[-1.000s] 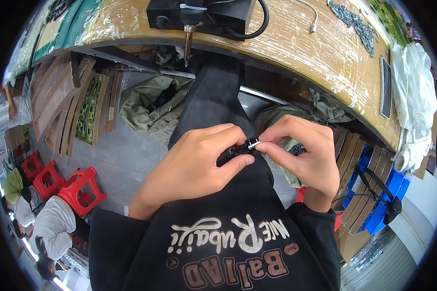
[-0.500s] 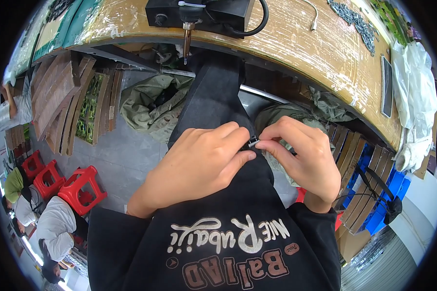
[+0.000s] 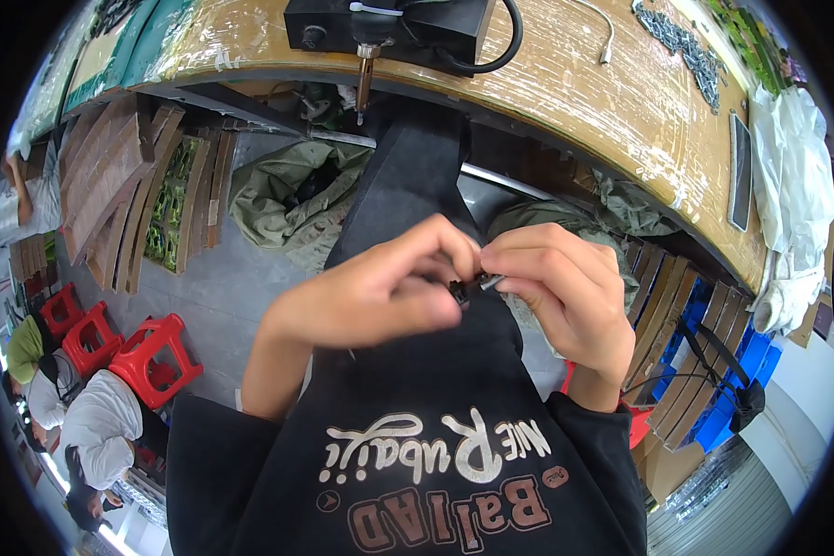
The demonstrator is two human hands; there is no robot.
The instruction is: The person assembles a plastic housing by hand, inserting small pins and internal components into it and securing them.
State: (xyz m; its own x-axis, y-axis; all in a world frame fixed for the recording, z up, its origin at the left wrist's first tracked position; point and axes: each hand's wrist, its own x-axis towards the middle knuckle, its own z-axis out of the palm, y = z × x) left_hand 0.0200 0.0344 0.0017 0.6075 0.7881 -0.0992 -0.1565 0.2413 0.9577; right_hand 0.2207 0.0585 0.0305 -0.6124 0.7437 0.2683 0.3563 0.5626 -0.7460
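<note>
Above my lap, my two hands work close together at small parts. My left hand (image 3: 371,289), slightly blurred, has its index finger and thumb curled about a small black part (image 3: 459,293). Touching it at the fingertips, my right hand (image 3: 565,292) pinches a small dark and silvery piece (image 3: 490,280) between thumb and fingers. Whether the two pieces are joined I cannot tell, as the fingers partly hide them.
A wooden bench (image 3: 565,102) curves ahead, bearing a black box (image 3: 389,28) with a downward metal-tipped tool (image 3: 365,79). Small dark parts (image 3: 681,56) lie in a pile. Stacked trays (image 3: 111,195) and red stools (image 3: 157,361) stand left; people sit there. Green cloth (image 3: 296,199) lies beneath.
My left hand has turned, its thumb coming away from the index finger, so the black part shows more. My right hand keeps its pinch, with its fingers shifted slightly.
</note>
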